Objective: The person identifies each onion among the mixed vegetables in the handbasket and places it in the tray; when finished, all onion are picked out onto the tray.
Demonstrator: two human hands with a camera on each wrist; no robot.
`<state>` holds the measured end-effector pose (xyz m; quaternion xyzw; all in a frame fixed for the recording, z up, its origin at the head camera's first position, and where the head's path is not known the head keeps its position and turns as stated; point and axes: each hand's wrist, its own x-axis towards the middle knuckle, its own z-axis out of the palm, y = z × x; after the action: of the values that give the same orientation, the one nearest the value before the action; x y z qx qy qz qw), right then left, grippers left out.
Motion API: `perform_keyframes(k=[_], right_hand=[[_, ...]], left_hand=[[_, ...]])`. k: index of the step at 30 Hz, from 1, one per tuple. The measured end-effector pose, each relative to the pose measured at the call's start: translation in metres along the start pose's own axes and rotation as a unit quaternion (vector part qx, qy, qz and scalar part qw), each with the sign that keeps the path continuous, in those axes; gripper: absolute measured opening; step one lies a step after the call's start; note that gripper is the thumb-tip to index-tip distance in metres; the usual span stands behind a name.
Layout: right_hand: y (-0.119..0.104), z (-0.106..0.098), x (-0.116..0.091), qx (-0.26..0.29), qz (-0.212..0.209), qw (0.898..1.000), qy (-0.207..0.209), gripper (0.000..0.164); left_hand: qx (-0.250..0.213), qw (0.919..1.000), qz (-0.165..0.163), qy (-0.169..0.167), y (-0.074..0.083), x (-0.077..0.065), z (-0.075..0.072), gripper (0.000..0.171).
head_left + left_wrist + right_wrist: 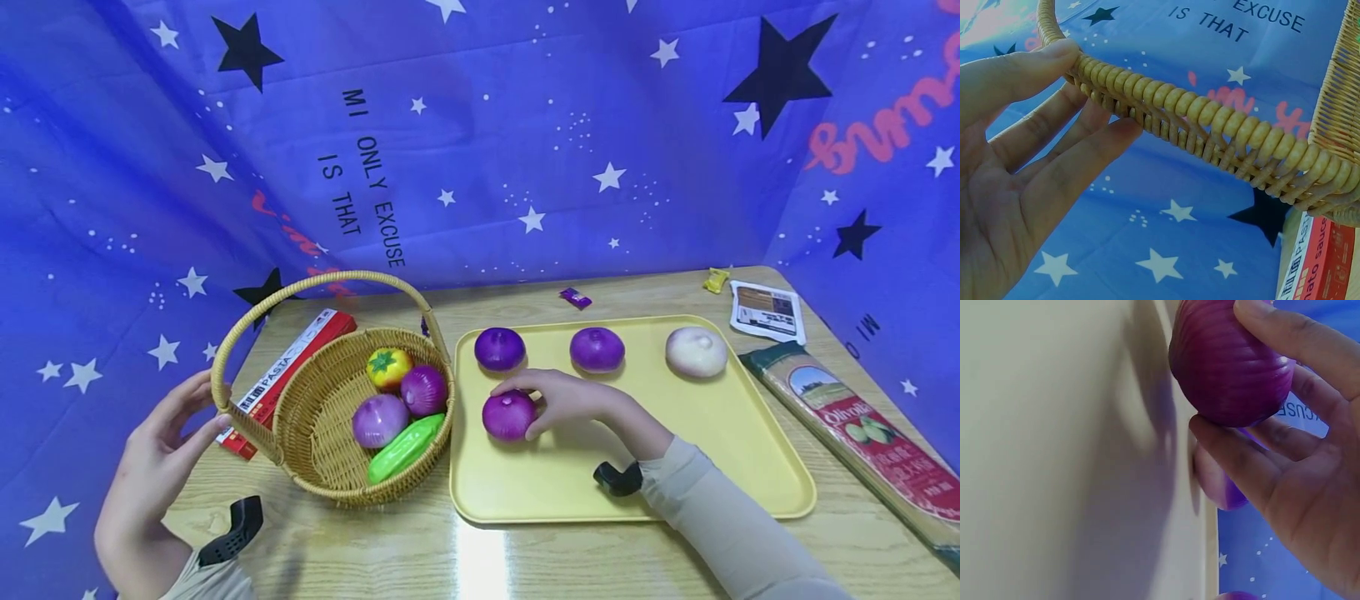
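Observation:
My left hand (150,475) pinches the handle (1210,119) of a wicker basket (322,408), thumb on one side and fingers on the other. Inside the basket lie a yellow toy fruit with a green top (388,368), a purple onion (424,390), a paler purple onion (381,421) and a bright green cucumber-like vegetable (407,448). With thumb and fingers, my right hand (573,400) grips a reddish-purple onion (1232,365) at the left part of a yellow tray (645,450). Whether that onion touches the tray I cannot tell.
Along the tray's back sit two purple onions (500,349) and a white onion (696,352). A red pasta box (300,358) lies behind the basket. Right of the tray are a long Olivoilà packet (862,425) and a white pack (767,311). Small purple (575,297) and yellow wrappers (716,280) lie behind.

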<state>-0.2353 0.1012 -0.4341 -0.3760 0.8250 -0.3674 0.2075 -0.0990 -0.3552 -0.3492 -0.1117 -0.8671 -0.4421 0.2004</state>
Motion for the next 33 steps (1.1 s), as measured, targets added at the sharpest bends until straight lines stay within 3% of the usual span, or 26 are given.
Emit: perform_keyframes(k=[6, 12, 21, 33], right_hand=[[0.004, 0.004, -0.001, -0.013, -0.008, 1.000, -0.004, 0.067], [0.003, 0.006, -0.003, -0.001, -0.005, 1.000, -0.013, 0.068], [0.008, 0.005, -0.005, 0.045, -0.024, 0.998, -0.025, 0.068], [0.013, 0.001, -0.007, 0.064, -0.005, 0.998, -0.015, 0.070]], left_hand=[[0.005, 1.0000, 0.000, 0.001, 0.001, 0.001, 0.000, 0.057], [-0.024, 0.9997, -0.004, -0.002, 0.000, 0.000, 0.000, 0.056], [0.033, 0.9994, -0.005, -0.003, -0.001, -0.001, 0.001, 0.057], [0.042, 0.9991, -0.004, -0.003, 0.000, 0.000, 0.000, 0.057]])
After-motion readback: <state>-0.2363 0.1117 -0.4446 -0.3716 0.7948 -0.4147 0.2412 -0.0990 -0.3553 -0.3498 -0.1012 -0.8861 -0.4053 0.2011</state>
